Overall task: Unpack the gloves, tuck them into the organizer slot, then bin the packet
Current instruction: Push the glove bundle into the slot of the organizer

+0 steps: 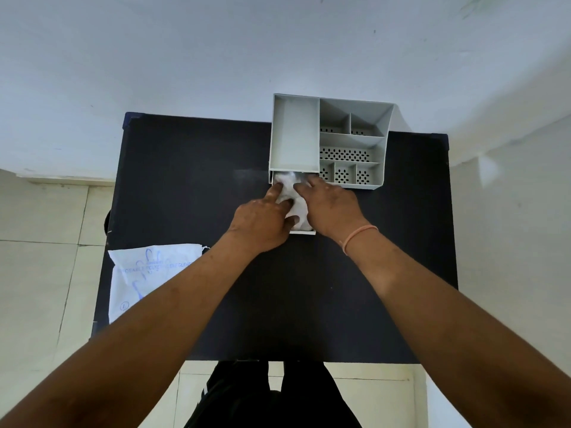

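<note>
A grey plastic organizer (295, 134) with several compartments stands at the far edge of the black table (191, 186). Its low drawer slot (304, 232) is pulled out toward me. Crumpled white gloves (296, 202) lie in that drawer. My left hand (262, 220) presses on the gloves from the left, fingers curled over them. From the right, my right hand (330, 205) pushes down on them with its fingertips near the organizer's front. The white glove packet (139, 279) with blue print lies flat at the table's left edge, partly under my left forearm.
The table stands against a pale wall, on a cream tiled floor (40, 273). The organizer's perforated compartments (344, 154) on the right hold nothing. A pink band (358, 234) circles my right wrist. No bin is in view.
</note>
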`<state>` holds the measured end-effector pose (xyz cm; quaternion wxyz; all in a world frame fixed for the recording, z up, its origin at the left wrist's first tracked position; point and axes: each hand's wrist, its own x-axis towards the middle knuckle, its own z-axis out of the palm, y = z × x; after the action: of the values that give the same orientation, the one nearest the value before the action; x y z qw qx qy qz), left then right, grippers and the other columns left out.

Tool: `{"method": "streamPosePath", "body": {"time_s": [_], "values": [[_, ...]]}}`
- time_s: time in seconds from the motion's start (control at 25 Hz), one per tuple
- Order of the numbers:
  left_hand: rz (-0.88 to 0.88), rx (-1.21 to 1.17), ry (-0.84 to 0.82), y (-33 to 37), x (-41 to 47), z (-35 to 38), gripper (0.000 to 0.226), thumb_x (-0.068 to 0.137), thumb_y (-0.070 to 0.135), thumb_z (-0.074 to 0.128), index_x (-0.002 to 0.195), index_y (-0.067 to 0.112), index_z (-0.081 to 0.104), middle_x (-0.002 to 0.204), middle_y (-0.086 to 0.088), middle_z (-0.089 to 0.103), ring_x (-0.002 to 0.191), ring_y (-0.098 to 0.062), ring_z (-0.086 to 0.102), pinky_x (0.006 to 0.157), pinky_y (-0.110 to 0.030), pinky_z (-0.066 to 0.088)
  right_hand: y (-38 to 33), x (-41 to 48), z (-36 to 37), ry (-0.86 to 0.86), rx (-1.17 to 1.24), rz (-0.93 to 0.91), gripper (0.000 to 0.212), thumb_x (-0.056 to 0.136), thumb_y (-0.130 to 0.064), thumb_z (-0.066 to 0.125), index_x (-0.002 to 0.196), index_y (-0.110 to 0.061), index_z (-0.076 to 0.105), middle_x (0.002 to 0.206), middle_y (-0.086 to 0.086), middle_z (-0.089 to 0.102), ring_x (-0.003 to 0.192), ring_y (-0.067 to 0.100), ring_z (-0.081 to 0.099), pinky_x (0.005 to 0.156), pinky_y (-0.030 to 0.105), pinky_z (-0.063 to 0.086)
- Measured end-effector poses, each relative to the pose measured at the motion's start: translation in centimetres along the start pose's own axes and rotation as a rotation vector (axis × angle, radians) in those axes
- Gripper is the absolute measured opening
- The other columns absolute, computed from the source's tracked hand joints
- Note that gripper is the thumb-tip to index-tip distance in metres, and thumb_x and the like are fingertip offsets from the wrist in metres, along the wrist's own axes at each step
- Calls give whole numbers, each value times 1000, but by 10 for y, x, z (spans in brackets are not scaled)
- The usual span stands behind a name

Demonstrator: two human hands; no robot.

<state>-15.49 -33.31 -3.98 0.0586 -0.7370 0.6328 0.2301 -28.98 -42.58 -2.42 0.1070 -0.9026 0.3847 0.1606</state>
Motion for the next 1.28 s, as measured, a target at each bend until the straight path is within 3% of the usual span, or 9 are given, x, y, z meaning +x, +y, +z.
{"method": "streamPosePath", "body": {"time_s": [0.12, 0.24, 0.32, 0.48, 0.68, 0.8, 0.88, 1.08, 1.28], "values": [[68, 60, 65, -3, -13, -2, 75, 95, 63, 62, 160, 30, 43, 171, -7, 34, 124, -36, 68, 90, -47, 60, 1, -19, -3, 106, -4, 44, 42, 91, -10, 59, 131, -21, 65, 131, 5, 66, 113, 33, 66, 83, 46, 59], [189, 167, 12, -3, -24, 12, 65, 96, 48, 70, 155, 35, 47, 156, -7, 45, 112, -30, 72, 78, -43, 63, -2, -33, 11, -41, -93, -64, 38, 99, -21, 49, 132, -23, 68, 154, 5, 55, 147, 34, 40, 112, 56, 41], [199, 186, -1, -4, -23, 17, 53, 102, 40, 63, 153, 37, 51, 146, -7, 51, 104, -29, 74, 74, -41, 62, 2, -33, 15, -74, -84, -93, 37, 100, -20, 52, 134, -23, 68, 164, 5, 45, 157, 35, 27, 122, 61, 28], [185, 189, 10, -3, -18, 14, 43, 108, 39, 52, 151, 34, 56, 133, -7, 58, 94, -29, 74, 69, -37, 55, 5, -26, -1, 98, 1, 16, 46, 86, -9, 63, 131, -20, 68, 151, 2, 60, 134, 31, 57, 101, 48, 52], [182, 220, -16, 4, -16, 12, 44, 107, 35, 53, 150, 30, 56, 127, -7, 61, 97, -30, 74, 69, -36, 49, -5, -10, 2, -84, -45, 20, 61, 93, -14, 62, 152, -18, 46, 171, 3, 31, 112, 35, 71, 73, 39, 52], [160, 215, -19, 6, -17, 10, 46, 104, 34, 55, 150, 31, 56, 128, -8, 60, 97, -30, 73, 68, -36, 48, -7, -9, -8, -17, -41, 19, 44, 91, -18, 64, 135, -15, 60, 155, 7, 51, 105, 35, 72, 71, 37, 51], [152, 218, 7, 7, -20, 9, 44, 104, 33, 57, 148, 30, 57, 132, -9, 59, 95, -30, 73, 67, -36, 48, -12, -10, -13, 48, -26, 21, 49, 90, -22, 65, 139, -17, 57, 143, 9, 60, 104, 34, 72, 74, 38, 54], [145, 234, 44, 5, -25, 11, 34, 107, 34, 55, 140, 28, 65, 132, -8, 60, 92, -27, 73, 63, -35, 44, -29, 2, -3, -123, -42, -47, 63, 99, -30, 58, 159, -27, 36, 172, 9, 28, 125, 43, 64, 88, 49, 56], [127, 244, 10, 6, -21, 14, 39, 108, 33, 53, 146, 26, 57, 133, -8, 60, 94, -28, 73, 66, -36, 46, -21, -2, -8, -64, 12, -21, 61, 94, -31, 67, 150, -23, 45, 160, 6, 47, 126, 40, 64, 92, 51, 58]]}}
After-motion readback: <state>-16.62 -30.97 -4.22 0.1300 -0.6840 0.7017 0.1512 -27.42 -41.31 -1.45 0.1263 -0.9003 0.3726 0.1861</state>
